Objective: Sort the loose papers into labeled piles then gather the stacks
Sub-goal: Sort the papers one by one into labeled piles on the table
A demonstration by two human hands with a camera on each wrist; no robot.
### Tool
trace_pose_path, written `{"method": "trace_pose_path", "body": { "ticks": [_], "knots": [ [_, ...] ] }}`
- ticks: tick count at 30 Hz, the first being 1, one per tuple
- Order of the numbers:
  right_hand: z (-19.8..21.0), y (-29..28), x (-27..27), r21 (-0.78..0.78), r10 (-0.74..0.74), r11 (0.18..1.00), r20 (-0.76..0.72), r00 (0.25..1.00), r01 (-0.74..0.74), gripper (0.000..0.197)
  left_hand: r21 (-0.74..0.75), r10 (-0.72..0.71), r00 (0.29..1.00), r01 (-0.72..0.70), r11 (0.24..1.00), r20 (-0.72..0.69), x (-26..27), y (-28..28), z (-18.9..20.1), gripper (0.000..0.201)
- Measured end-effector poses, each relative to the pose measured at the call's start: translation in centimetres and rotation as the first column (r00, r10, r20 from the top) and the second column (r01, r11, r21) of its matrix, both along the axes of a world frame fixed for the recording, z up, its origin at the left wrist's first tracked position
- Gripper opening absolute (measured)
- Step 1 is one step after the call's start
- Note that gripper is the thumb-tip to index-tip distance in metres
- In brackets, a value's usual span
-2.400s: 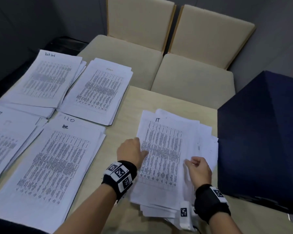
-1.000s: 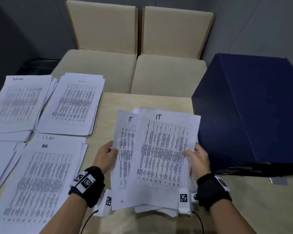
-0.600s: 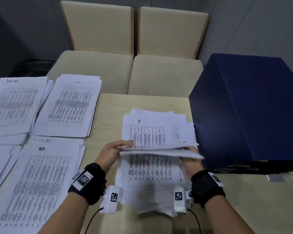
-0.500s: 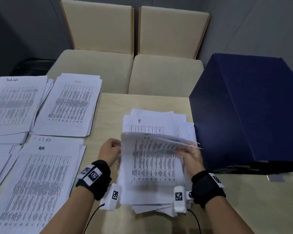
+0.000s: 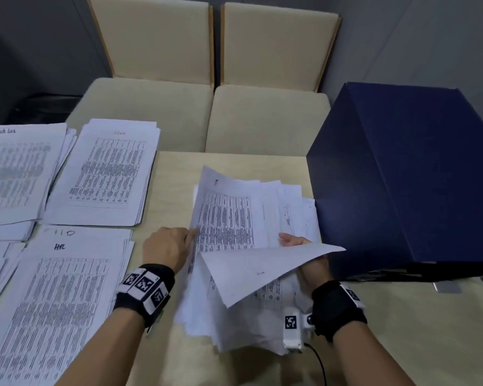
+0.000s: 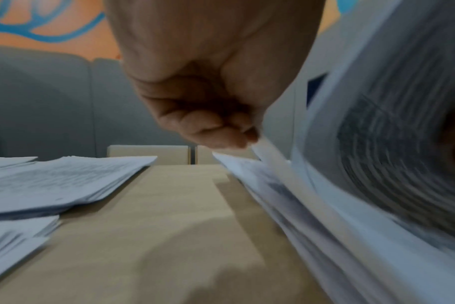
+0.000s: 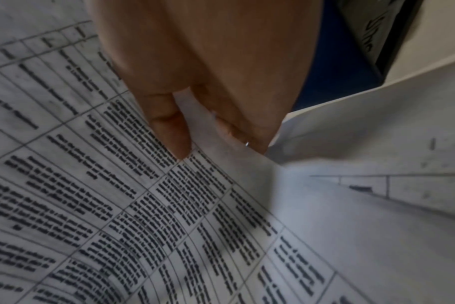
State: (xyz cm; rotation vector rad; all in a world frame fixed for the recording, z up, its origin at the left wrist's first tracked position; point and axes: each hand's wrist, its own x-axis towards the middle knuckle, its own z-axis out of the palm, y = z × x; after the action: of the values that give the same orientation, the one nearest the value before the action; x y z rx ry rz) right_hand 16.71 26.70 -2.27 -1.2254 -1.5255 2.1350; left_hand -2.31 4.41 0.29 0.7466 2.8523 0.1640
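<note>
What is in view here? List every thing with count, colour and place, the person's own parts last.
sorted paper piles: at least four, white printed sheets, left part of the table.
loose paper pile: one, white, messy, table centre, between the hands.
lifted sheet: one, white, blank side up, over the pile's near right.
table: one, light wood.
box: one, dark blue, on the table's right.
chairs: two, beige, beyond the table.
wrist bands: two, black, with white markers.
left hand: fingers pinch the pile's left edge.
right hand: holds the lifted sheet.

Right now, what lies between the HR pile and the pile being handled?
Bare table and the left hand, which pinches the handled pile's edge; HR pile lies apart. Head view.
</note>
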Motion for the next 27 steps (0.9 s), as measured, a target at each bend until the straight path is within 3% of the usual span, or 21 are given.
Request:
{"method": "trace_pose_path", "body": {
  "ticks": [2, 4, 7, 8, 10, 12, 14, 15, 17, 18, 20, 22, 25, 27],
  "knots": [
    [0.0, -0.2, -0.4, 0.005, 0.021, 1.0, 0.023, 1.0, -0.021, 0.019, 0.103, -0.055, 0.998, 0.052, 0.993, 0.021, -0.2, -0.5, 0.3, 0.055],
    [0.0, -0.1, -0.9, -0.078, -0.009, 0.997, 0.013, 1.0, 0.01, 0.023, 0.28, -0.125, 0.983, 0.084, 0.956, 0.135, -0.3, -1.0, 0.0, 0.053],
    [-0.2, 0.8, -1.6, -0.266, -0.053, 0.963, -0.016, 0.998, 0.047, 0.018, 0.622, -0.248, 0.851, -0.113, 0.775, 0.463, 0.0, -1.2, 0.0, 0.027],
    [0.0, 1.0, -1.6, -0.323, -0.038, 0.946, -0.031, 0.999, 0.026, 0.018, 0.652, -0.277, 0.78, -0.211, 0.728, 0.562, 0.2, -1.2, 0.2, 0.015],
    [1.4, 0.9, -1.4, -0.357, -0.025, 0.934, -0.029, 0.999, 0.013, 0.008, 0.652, -0.341, 0.647, -0.327, 0.684, 0.682, 0.6, -1.1, 0.4, 0.024],
    [2.2, 0.8, -1.1, -0.266, -0.043, 0.963, -0.041, 0.998, 0.031, 0.014, 0.61, -0.32, 0.602, -0.369, 0.701, 0.732, 0.8, -0.9, -0.2, 0.037],
    [2.0, 0.7, -0.8, -0.196, -0.09, 0.978, -0.062, 0.994, 0.077, 0.023, 0.51, -0.087, 0.711, -0.407, 0.758, 0.698, 0.7, -0.5, -1.1, 0.046],
    [1.5, 0.6, -0.6, -0.143, -0.123, 0.983, -0.072, 0.99, 0.112, 0.025, 0.454, 0.071, 0.786, -0.424, 0.784, 0.614, 0.7, -0.2, -1.6, 0.04],
    [0.6, 0.3, -0.4, -0.054, -0.16, 0.986, -0.083, 0.984, 0.156, 0.027, 0.342, 0.261, 0.842, -0.448, 0.826, 0.473, 1.0, 0.2, -2.0, 0.012],
    [0.3, 0.1, -0.2, -0.046, -0.192, 0.981, -0.084, 0.978, 0.188, 0.023, 0.284, 0.283, 0.844, -0.439, 0.852, 0.456, 1.2, 0.4, -2.0, 0.009],
    [-0.1, -0.1, 0.0, -0.014, -0.215, 0.977, -0.068, 0.974, 0.215, 0.014, 0.237, 0.257, 0.865, -0.384, 0.893, 0.431, 1.5, 0.8, -2.2, 0.025],
    [-0.1, 0.2, -0.2, 0.087, -0.168, 0.981, -0.045, 0.985, 0.172, 0.037, 0.226, 0.218, 0.923, -0.297, 0.928, 0.316, 1.7, 1.0, -2.3, 0.035],
    [-0.2, 0.5, -0.3, 0.07, -0.168, 0.983, -0.035, 0.985, 0.17, 0.036, -0.011, 0.116, 0.991, -0.115, 0.993, 0.064, 1.8, 1.0, -1.1, 0.041],
    [0.1, 0.1, -0.3, 0.064, -0.171, 0.983, -0.037, 0.985, 0.173, 0.026, -0.106, 0.062, 0.998, -0.061, 0.992, 0.001, 1.6, 0.8, -0.3, 0.05]
  ]
}}
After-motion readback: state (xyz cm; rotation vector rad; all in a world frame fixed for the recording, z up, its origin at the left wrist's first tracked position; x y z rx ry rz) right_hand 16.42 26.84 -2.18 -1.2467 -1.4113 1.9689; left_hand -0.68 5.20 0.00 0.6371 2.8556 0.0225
